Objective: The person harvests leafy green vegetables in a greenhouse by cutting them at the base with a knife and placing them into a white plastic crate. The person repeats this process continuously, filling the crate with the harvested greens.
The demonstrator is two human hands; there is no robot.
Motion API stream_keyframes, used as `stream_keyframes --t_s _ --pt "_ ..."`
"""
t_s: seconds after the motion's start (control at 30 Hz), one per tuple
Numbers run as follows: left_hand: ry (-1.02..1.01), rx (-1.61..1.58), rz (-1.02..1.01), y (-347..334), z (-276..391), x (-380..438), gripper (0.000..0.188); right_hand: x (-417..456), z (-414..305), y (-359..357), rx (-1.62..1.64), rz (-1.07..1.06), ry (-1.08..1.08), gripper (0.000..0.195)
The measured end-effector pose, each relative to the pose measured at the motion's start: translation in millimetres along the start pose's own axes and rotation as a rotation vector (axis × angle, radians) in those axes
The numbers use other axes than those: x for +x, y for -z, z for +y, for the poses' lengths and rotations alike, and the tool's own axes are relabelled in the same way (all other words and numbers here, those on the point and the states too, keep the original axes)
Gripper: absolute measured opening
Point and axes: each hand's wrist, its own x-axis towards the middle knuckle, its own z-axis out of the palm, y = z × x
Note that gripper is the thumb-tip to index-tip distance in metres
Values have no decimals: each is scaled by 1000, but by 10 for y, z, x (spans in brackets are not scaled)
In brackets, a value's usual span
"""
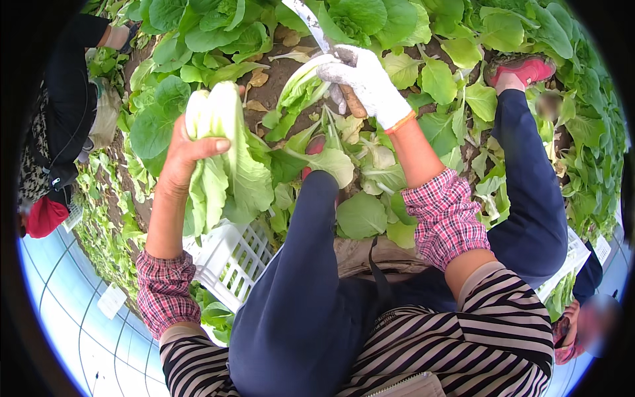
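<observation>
My bare left hand point(186, 151) grips a pale green leafy cabbage point(248, 166), its white stem end up and its leaves hanging down. My right hand point(374, 82), in a white knit glove with an orange cuff, is closed around the brown handle point(353, 102) of a knife. The knife's dirt-flecked blade point(311, 22) points away from me. Curled green leaves with a pale stalk point(302, 87) hang beside the gloved thumb and index finger; whether they are pinched there is hard to tell. A gap separates the knife from the cabbage.
Rooted leafy plants point(233, 22) stand ahead, with cut leaves point(364, 216) littering the soil. A white plastic crate point(230, 265) is beside my left knee; another point(568, 258) stands behind my right leg. People are at the left point(69, 99) and lower right point(570, 327).
</observation>
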Motion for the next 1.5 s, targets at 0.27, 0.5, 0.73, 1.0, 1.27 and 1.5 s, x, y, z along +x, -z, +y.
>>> stream_keyframes --t_s 0.27,0.5,0.73,1.0,1.27,1.5 --pt "51 -96 -179 -107 -340 322 76 -190 153 -476 56 65 -36 28" --pt "-329 1004 -63 -418 82 825 85 103 700 -9 -985 214 70 54" --pt "-21 1785 -4 99 -562 1557 46 596 573 -273 -964 75 40 59" --pt "-139 1718 61 172 -853 1470 45 837 870 -256 -1097 137 125 51" --pt "-109 1649 69 187 -761 1346 60 815 836 -237 -1042 124 105 50" --pt "-306 1018 -117 -252 -229 422 77 185 250 -160 -64 118 25 40"
